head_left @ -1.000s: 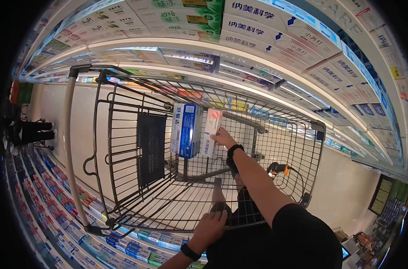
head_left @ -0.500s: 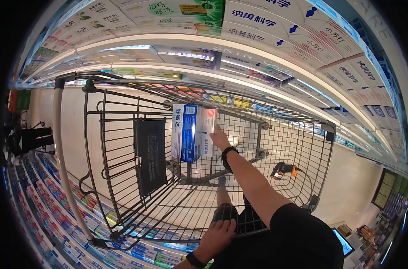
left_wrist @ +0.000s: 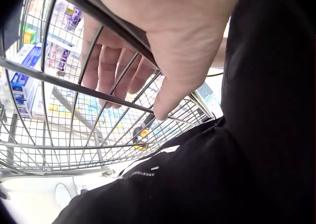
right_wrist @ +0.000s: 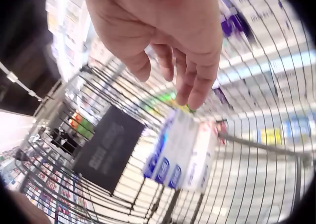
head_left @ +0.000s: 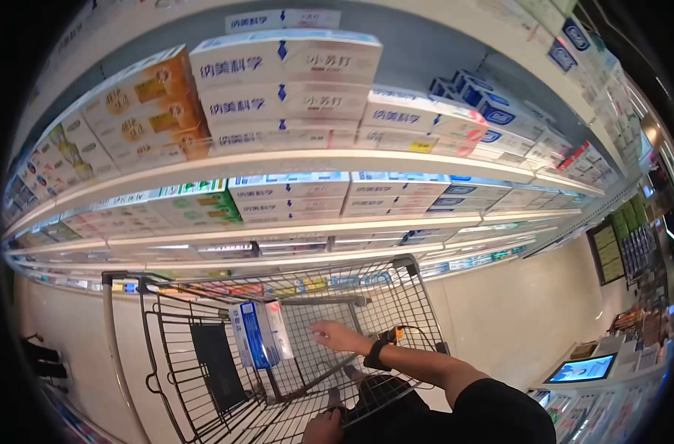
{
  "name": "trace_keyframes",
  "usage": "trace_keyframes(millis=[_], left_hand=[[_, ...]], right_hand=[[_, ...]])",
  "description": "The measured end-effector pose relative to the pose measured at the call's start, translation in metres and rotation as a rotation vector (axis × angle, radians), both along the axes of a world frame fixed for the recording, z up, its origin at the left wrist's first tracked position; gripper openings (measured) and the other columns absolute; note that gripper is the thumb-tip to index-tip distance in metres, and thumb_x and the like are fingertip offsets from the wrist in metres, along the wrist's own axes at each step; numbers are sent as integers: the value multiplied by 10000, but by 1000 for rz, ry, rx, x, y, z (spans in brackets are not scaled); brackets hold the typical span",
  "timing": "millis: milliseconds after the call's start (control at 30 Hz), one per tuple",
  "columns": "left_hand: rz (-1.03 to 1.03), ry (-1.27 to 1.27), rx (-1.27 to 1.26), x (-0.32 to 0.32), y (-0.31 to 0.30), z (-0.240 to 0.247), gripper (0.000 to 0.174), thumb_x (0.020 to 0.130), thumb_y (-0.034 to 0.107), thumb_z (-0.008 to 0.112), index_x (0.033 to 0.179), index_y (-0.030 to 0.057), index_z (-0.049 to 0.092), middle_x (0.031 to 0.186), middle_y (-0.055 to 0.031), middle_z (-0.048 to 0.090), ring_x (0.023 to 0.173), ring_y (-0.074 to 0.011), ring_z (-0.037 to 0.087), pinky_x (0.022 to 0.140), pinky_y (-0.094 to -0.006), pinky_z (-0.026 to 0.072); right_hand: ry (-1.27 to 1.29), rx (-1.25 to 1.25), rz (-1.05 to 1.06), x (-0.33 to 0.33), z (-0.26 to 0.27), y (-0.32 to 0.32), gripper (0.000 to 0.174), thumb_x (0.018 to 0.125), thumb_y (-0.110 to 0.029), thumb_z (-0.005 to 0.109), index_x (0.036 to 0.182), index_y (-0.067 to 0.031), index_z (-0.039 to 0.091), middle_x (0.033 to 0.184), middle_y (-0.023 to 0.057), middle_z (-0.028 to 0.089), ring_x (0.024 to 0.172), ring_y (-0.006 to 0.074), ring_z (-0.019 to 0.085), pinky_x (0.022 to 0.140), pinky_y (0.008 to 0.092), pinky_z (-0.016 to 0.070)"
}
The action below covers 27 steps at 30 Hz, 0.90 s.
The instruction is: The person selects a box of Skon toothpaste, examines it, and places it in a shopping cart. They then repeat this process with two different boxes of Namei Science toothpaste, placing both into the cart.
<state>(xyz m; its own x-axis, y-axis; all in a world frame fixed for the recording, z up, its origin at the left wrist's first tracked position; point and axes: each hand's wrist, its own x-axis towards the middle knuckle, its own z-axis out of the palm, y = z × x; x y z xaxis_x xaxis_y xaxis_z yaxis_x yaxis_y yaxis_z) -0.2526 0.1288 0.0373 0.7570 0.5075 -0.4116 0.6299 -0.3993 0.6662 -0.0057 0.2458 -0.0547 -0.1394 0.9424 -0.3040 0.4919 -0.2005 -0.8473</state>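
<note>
- Right hand (head_left: 333, 337) over the cart (head_left: 403, 285) interior, palm down, holding nothing.
- Fingers (right_wrist: 190, 86) of that hand loosely straight and slightly apart, thumb off to one side, clamped on nothing.
- Boxes (head_left: 259, 333) just left of the right hand and apart from it, with a clear gap between fingertips and the nearest box.
- Boxes standing on end inside the cart, side by side and touching, the blue-and-white ones on the left and a paler one on the right.
- Black panel (head_left: 217, 362) against the cart wire, left of the boxes.
- Left hand (head_left: 324, 428) at the cart's near rim, at the bottom of the head view.
- Fingers (left_wrist: 106, 68) of the left hand curled over a rim bar, thumb on the near side of it, gripping the cart.
- Shelves (head_left: 315, 159) packed with cartons beyond the cart, on the far side.
</note>
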Motion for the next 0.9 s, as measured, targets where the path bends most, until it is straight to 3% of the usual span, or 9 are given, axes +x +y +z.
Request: trace_keyframes(millis=[100, 233, 333, 367, 433, 533, 633, 833, 900], left_hand=[[-32, 44, -35, 1, 0, 10, 387, 781, 128, 655, 1136, 38, 531, 958, -203, 618, 871, -404, 582, 758, -481, 479], [-67, -21, 37, -6, -6, 1, 327, 794, 157, 655, 1083, 38, 561, 966, -201, 621, 901, -391, 584, 779, -485, 472], [-76, -15, 61, -8, -10, -9, 290, 807, 176, 647, 1049, 35, 574, 963, -197, 618, 916, -391, 581, 784, -480, 470], [-75, -10, 62, -7, -10, -6, 281, 811, 181, 644, 1043, 37, 577, 968, -196, 617, 923, -391, 578, 787, -479, 469], [-72, 2, 61, -6, -10, 0, 263, 820, 189, 637, 1029, 39, 582, 977, -193, 613, 937, -391, 573, 794, -477, 467], [-73, -5, 38, -8, -10, -3, 265, 834, 203, 630, 1037, 40, 583, 1003, -194, 604, 955, -395, 562, 809, -479, 461], [-101, 82, 18, -7, -10, -11, 287, 846, 221, 627, 1056, 33, 575, 1039, -201, 598, 974, -398, 557, 831, -478, 459], [-89, 26, 66, -9, -13, -6, 369, 852, 222, 632, 1152, 28, 543, 1073, -212, 594, 1008, -400, 555, 845, -479, 462], [-107, 37, 67, -10, -12, -10, 418, 846, 232, 643, 1191, 28, 525, 1086, -213, 592, 1011, -403, 554, 847, -481, 462]], right_hand=[[29, 150, 15, 43, 153, -4, 428, 907, -253, 587, 1261, -17, 539, 1169, 185, 597, 1009, 340, 611, 836, 389, 516], [-218, 604, -5, 106, 321, 2, 428, 882, -251, 615, 1241, -29, 543, 1111, 164, 605, 967, 306, 616, 838, 389, 501], [-482, 930, -184, 166, 384, 38, 393, 847, -196, 643, 1192, -19, 582, 1112, 177, 615, 953, 330, 610, 848, 372, 485], [-554, 852, -229, 180, 404, 49, 445, 836, -215, 672, 1228, -27, 573, 1180, 152, 611, 1039, 279, 602, 883, 355, 484], [-770, 891, -180, 211, 415, 81, 600, 803, -250, 713, 1299, 9, 495, 1239, 197, 574, 1147, 336, 552, 954, 392, 455], [-932, 788, -106, 236, 421, 112, 688, 764, -250, 746, 1324, 28, 459, 1256, 232, 555, 1161, 351, 545, 971, 384, 449], [-876, 437, -64, 237, 431, 126, 779, 704, -247, 791, 1338, 38, 439, 1257, 255, 548, 1147, 351, 555, 964, 364, 454], [-923, 387, -27, 247, 427, 142, 788, 630, -208, 825, 1296, 40, 484, 1194, 234, 593, 1092, 341, 586, 937, 352, 467], [-921, 407, -27, 251, 425, 144, 664, 644, -208, 805, 1207, 30, 546, 1122, 220, 629, 1035, 348, 608, 905, 371, 482]])
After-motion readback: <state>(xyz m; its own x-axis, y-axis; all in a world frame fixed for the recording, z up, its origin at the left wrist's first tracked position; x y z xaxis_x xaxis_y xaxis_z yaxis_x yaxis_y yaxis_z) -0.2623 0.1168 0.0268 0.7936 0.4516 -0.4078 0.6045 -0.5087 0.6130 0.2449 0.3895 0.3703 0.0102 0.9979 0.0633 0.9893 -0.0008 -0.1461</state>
